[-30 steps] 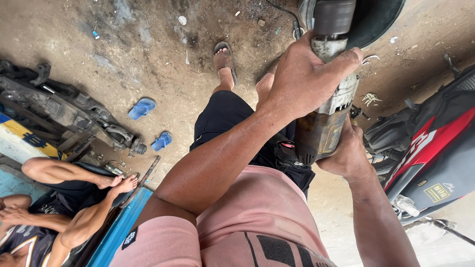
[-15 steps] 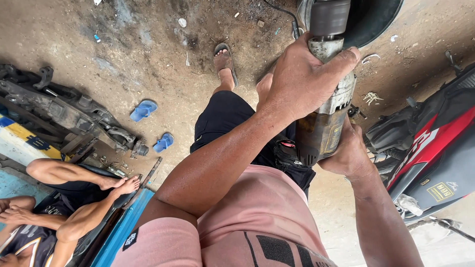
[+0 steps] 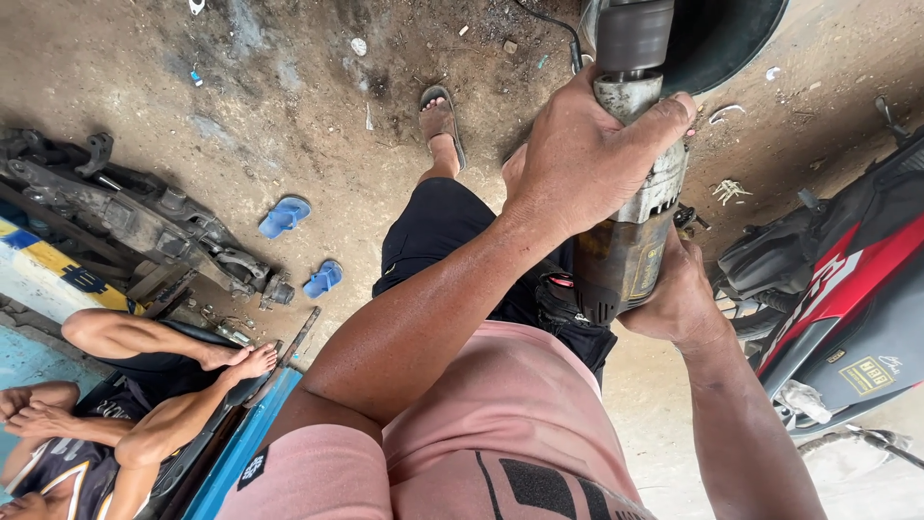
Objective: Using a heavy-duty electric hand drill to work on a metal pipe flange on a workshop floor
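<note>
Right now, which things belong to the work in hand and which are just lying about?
In hand:
- left hand, gripping the power tool
- right hand, under the tool's rear
- dark round part at the tool's tip

Lying about:
- blue sandals
- metal frame
- motorbike
- seated person

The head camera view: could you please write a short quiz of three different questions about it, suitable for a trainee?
1. True or false: both hands grip the same power tool.
2. Multiple choice: the blue sandals on the ground lie (a) under the motorcycle, (b) near the dark metal frame, (c) on the person's feet.
3. What does the second person on the left rest on?

Key
1. True: the left hand wraps the upper body of the power tool; the right hand holds its lower end.
2. b: the blue sandals lie beside the dark metal frame, far from the motorcycle.
3. A blue bench.
</note>
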